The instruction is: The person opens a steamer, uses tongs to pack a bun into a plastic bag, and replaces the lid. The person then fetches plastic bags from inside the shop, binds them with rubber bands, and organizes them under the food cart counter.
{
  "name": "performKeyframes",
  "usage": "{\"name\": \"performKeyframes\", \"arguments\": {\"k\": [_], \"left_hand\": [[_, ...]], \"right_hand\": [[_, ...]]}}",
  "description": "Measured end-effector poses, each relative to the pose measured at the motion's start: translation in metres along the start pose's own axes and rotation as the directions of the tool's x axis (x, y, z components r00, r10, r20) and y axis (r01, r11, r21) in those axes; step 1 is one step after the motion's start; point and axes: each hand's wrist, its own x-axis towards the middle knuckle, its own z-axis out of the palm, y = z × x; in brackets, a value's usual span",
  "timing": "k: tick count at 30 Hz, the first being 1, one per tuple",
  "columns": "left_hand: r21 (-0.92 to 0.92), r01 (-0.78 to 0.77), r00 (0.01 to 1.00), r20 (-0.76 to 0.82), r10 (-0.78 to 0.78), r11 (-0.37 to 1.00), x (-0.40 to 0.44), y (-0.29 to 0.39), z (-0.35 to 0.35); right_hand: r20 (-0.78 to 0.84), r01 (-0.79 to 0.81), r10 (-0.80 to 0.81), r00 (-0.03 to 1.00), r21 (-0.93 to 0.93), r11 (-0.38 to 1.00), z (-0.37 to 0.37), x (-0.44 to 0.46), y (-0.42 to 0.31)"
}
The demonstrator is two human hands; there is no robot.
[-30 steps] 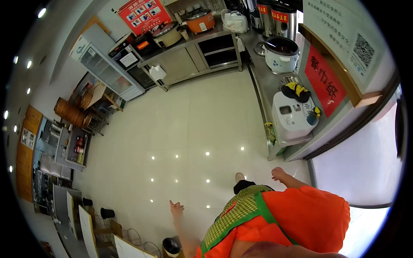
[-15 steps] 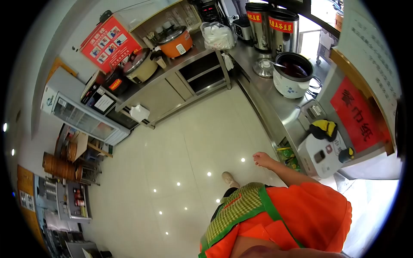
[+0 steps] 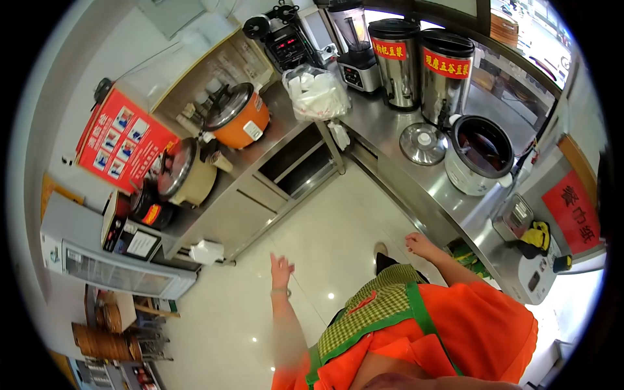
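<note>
My left hand (image 3: 281, 270) hangs over the tiled floor with its fingers spread and nothing in it. On the other side, my right hand (image 3: 421, 247) is held beside the right-hand counter, fingers loosely bent and apart, also holding nothing visible. I wear an orange top and a green checked apron (image 3: 357, 318). Nearest my right hand is the steel counter (image 3: 429, 188). On it stands a white cooker pot (image 3: 471, 174), uncovered, with dark liquid inside. Its round metal lid (image 3: 422, 144) lies beside it. Neither hand touches anything.
Steel drink dispensers (image 3: 398, 78) and a blender (image 3: 357, 65) stand at the back right. A white plastic bag (image 3: 316, 94) fills the corner. Leftward are an orange cooker (image 3: 244, 127), a beige cooker (image 3: 195, 179) and a glass-door fridge (image 3: 117, 270). Bamboo steamers (image 3: 107, 341) sit lower left.
My view has moved closer to the counters, which now look larger. My left hand has come into view with fingers spread. My right hand stays in front of the right-hand counter.
</note>
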Motion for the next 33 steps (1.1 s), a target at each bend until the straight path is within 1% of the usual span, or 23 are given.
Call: {"name": "performKeyframes", "arguments": {"k": [1, 4, 5, 7, 9, 11, 12, 13, 14, 16, 17, 19, 20, 22, 23, 24, 25, 26, 27, 28, 30, 31, 33], "left_hand": [[-0.005, -0.061, 0.996, 0.066, 0.061, 0.998, 0.038, 0.045, 0.023], [0.051, -0.251, 0.935, 0.272, 0.229, 0.967, 0.143, 0.128, 0.086], [0.077, -0.286, 0.919, 0.303, 0.251, 0.955, 0.160, 0.154, 0.106], [0.107, -0.327, 0.898, 0.344, 0.273, 0.939, 0.215, 0.204, 0.147], [0.214, -0.576, 0.781, 0.429, 0.454, 0.789, 0.270, 0.238, 0.174], [0.159, -0.630, 0.753, 0.365, 0.547, 0.760, 0.307, 0.290, 0.203], [0.169, -0.665, 0.727, 0.370, 0.578, 0.728, 0.342, 0.304, 0.215], [0.257, -0.709, 0.698, 0.393, 0.599, 0.657, 0.362, 0.331, 0.224], [0.247, -0.707, 0.698, 0.401, 0.594, 0.663, 0.389, 0.345, 0.237], [0.232, -0.787, 0.615, 0.373, 0.694, 0.572, 0.453, 0.363, 0.262], [0.217, -0.791, 0.607, 0.387, 0.694, 0.572, 0.484, 0.375, 0.274], [0.400, -0.867, 0.488, 0.560, 0.669, 0.297, 0.545, 0.384, 0.296], [0.378, -0.874, 0.480, 0.581, 0.657, 0.305, 0.576, 0.378, 0.305], [0.511, -0.826, 0.562, 0.709, 0.426, 0.239, 0.646, 0.370, 0.330], [0.569, -0.793, 0.605, 0.697, 0.384, 0.216, 0.663, 0.370, 0.340], [0.543, -0.810, 0.585, 0.716, 0.381, 0.222, 0.681, 0.365, 0.345], [0.529, -0.834, 0.550, 0.772, 0.319, 0.155, 0.693, 0.362, 0.345], [0.512, -0.855, 0.516, 0.819, 0.252, 0.087, 0.702, 0.359, 0.345], [0.468, -0.881, 0.468, 0.835, 0.290, 0.074, 0.710, 0.355, 0.346], [0.455, -0.887, 0.457, 0.845, 0.278, 0.077, 0.713, 0.354, 0.346], [0.376, -0.903, 0.428, 0.826, 0.367, 0.207, 0.710, 0.358, 0.336], [0.361, -0.910, 0.413, 0.838, 0.356, 0.205, 0.702, 0.370, 0.330], [0.439, -0.892, 0.445, 0.816, 0.369, 0.107, 0.683, 0.404, 0.313]], "right_hand": [[-0.033, -0.064, 0.065, 0.997, 0.030, 0.998, -0.002, 0.021, -0.004], [-0.046, -0.087, 0.094, 0.994, 0.132, 0.987, -0.003, 0.090, -0.029], [-0.045, -0.093, 0.100, 0.994, 0.145, 0.985, -0.004, 0.118, -0.037], [-0.007, 0.062, -0.061, 0.998, 0.187, 0.980, -0.012, 0.194, -0.042], [-0.113, 0.121, -0.113, 0.987, 0.066, 0.991, -0.019, 0.214, -0.122], [-0.150, 0.232, -0.216, 0.965, 0.102, 0.967, -0.024, 0.248, -0.167], [-0.158, 0.225, -0.208, 0.965, 0.098, 0.969, -0.027, 0.262, -0.189], [-0.164, 0.244, -0.229, 0.960, 0.076, 0.967, -0.029, 0.272, -0.209], [-0.170, 0.260, -0.248, 0.954, 0.053, 0.964, -0.031, 0.278, -0.226], [-0.195, 0.258, -0.239, 0.951, 0.078, 0.963, -0.030, 0.287, -0.249], [-0.244, 0.234, -0.202, 0.948, 0.109, 0.966, -0.030, 0.291, -0.258], [-0.310, 0.190, -0.137, 0.941, 0.145, 0.971, -0.030, 0.300, -0.265], [-0.339, 0.150, -0.091, 0.936, 0.152, 0.977, -0.031, 0.298, -0.261], [-0.406, 0.111, -0.035, 0.913, 0.167, 0.980, -0.031, 0.296, -0.257], [-0.458, 0.071, 0.035, 0.888, 0.212, 0.975, -0.025, 0.288, -0.252], [-0.499, 0.028, 0.109, 0.860, 0.258, 0.966, -0.017, 0.280, -0.245], [-0.516, 0.013, 0.127, 0.847, 0.260, 0.966, -0.009, 0.274, -0.242], [-0.537, -0.021, 0.220, 0.814, 0.352, 0.936, 0.000, 0.269, -0.241], [-0.544, -0.049, 0.314, 0.778, 0.445, 0.894, 0.011, 0.266, -0.240], [-0.548, -0.060, 0.332, 0.768, 0.454, 0.889, 0.020, 0.266, -0.239], [-0.537, -0.080, 0.397, 0.744, 0.519, 0.851, 0.042, 0.267, -0.238], [-0.520, -0.100, 0.417, 0.746, 0.531, 0.841, 0.050, 0.269, -0.243], [-0.513, -0.106, 0.404, 0.757, 0.515, 0.851, 0.063, 0.276, -0.261]]}}
